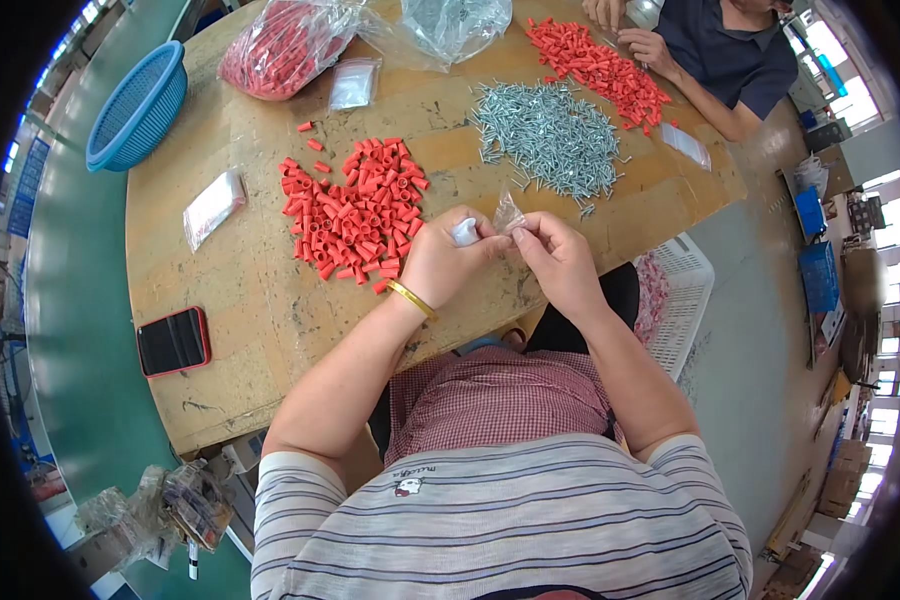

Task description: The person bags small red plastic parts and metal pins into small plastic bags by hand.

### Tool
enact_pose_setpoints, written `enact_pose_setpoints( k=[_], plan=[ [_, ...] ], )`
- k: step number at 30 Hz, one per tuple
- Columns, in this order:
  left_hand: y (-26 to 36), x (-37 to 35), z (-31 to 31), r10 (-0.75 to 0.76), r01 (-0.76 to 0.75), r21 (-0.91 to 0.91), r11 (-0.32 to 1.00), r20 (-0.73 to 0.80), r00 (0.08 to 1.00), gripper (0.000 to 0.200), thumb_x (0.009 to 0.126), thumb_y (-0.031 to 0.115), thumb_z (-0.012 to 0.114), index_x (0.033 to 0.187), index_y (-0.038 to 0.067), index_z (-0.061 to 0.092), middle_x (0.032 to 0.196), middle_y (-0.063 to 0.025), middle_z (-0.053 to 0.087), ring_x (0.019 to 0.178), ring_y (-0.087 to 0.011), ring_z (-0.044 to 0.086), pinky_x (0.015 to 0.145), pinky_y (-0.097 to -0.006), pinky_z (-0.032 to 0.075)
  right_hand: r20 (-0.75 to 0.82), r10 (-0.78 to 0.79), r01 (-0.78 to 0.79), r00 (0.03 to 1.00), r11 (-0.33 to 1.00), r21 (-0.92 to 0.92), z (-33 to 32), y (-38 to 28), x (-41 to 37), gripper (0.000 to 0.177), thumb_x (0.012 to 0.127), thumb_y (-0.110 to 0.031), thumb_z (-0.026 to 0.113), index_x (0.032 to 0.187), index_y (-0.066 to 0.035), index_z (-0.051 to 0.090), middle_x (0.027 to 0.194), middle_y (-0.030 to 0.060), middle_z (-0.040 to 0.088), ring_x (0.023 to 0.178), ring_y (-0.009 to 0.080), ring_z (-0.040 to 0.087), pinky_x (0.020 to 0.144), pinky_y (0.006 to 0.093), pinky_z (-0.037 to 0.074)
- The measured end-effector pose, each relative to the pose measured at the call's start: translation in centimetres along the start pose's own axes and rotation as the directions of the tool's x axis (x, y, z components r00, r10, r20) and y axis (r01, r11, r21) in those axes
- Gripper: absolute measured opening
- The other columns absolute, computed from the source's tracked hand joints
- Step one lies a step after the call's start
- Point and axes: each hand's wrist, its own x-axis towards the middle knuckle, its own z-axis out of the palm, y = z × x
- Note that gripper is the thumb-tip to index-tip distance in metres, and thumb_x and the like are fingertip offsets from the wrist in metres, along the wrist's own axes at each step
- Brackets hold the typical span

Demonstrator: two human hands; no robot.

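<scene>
Close to the table's front edge, my left hand (452,258) and my right hand (562,266) meet, fingers pinched. A small clear plastic bag (508,212) stands up between their fingertips, gripped from both sides. Something small and whitish (465,232) shows in the curl of my left hand; I cannot tell what it is. Just left of that hand spreads a pile of red plastic caps (355,210), hollow and tapered. Beyond my right hand lies a heap of silvery screws (550,138).
A phone (173,341), flat bag packs (213,207) and a large bag of red caps (285,50) lie on the table (240,310). A blue basket (138,108) sits at its left edge. Across, a person (725,60) handles things by another red pile (600,70). A white crate (685,300) stands right.
</scene>
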Motion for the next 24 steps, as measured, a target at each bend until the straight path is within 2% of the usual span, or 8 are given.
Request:
enact_pose_setpoints(
  k=[5,8,12,15,18,21,24],
  plan=[
    [0.3,0.0,-0.2,-0.04,0.043,-0.067,0.997,0.047,0.998,0.021,0.084,0.017,0.079,0.083,0.005,0.062,0.074,0.0066,0.055,0.068,-0.0022,0.047,0.06,-0.0195,0.041,0.04,0.028,-0.03,0.999,0.998,0.051,-0.3,0.2,0.2,0.01,0.098,-0.007,0.056,0.101,0.001,0.061,0.089,0.0,0.063,0.082,0.0043,0.059,0.074,0.021,0.048],
    [0.1,0.2,-0.4,-0.067,0.076,-0.101,0.992,0.092,0.993,0.021,0.085,0.019,0.078,0.084,0.006,0.061,0.075,0.0073,0.054,0.069,-0.0016,0.046,0.061,-0.0187,0.039,0.049,0.041,-0.046,0.998,0.994,0.102,-0.4,0.1,0.3,0.01,0.098,-0.007,0.056,0.102,0.001,0.061,0.088,-0.0005,0.063,0.081,0.0042,0.058,0.073,0.0207,0.048],
    [0.4,0.1,-0.7,-0.098,0.112,-0.111,0.988,0.122,0.988,0.019,0.086,0.018,0.077,0.087,0.005,0.064,0.077,0.007,0.056,0.072,-0.0024,0.047,0.064,-0.0198,0.041,0.021,0.011,-0.012,1.0,0.996,0.086,-0.2,1.0,0.6,0.01,0.094,-0.008,0.06,0.1,0.0,0.061,0.085,-0.0008,0.063,0.074,0.0039,0.056,0.065,0.0215,0.046],
    [-0.4,0.2,-0.3,0.15,-0.148,0.093,0.985,-0.023,0.988,0.016,0.085,0.014,0.076,0.091,0.003,0.067,0.078,0.0025,0.062,0.072,-0.0082,0.055,0.067,-0.0241,0.045,-0.007,-0.028,0.028,1.0,0.999,-0.028,-0.1,1.3,0.8,0.009,0.091,-0.006,0.062,0.097,0.0,0.06,0.084,0.0023,0.063,0.072,0.0075,0.057,0.063,0.0242,0.047],
    [0.2,0.0,0.0,0.427,-0.385,0.335,0.86,-0.061,0.902,0.014,0.081,0.008,0.074,0.093,0.003,0.069,0.082,-0.0057,0.066,0.074,-0.019,0.063,0.07,-0.03,0.049,-0.014,-0.086,0.081,0.996,0.973,-0.217,0.2,0.1,0.5,0.008,0.087,-0.004,0.064,0.093,0.0,0.059,0.083,0.0066,0.062,0.068,0.0133,0.059,0.06,0.0277,0.047],
    [0.2,-0.2,0.0,0.531,-0.466,0.443,0.766,-0.027,0.847,0.013,0.078,0.005,0.073,0.09,0.003,0.069,0.083,-0.0113,0.066,0.077,-0.0274,0.065,0.071,-0.034,0.051,-0.005,-0.151,0.143,0.989,0.943,-0.301,0.5,-0.5,0.4,0.008,0.084,-0.002,0.064,0.089,0.0,0.057,0.082,0.0092,0.061,0.066,0.0182,0.059,0.058,0.0299,0.047],
    [0.2,-0.3,0.1,0.506,-0.442,0.428,0.788,-0.043,0.861,0.012,0.077,0.004,0.073,0.088,0.003,0.067,0.082,-0.0118,0.066,0.075,-0.0289,0.064,0.069,-0.0356,0.051,-0.005,-0.188,0.178,0.982,0.936,-0.303,0.7,-0.3,0.5,0.008,0.083,0.0,0.063,0.087,0.0,0.056,0.082,0.0091,0.06,0.065,0.0193,0.059,0.058,0.0302,0.047]
  ],
)
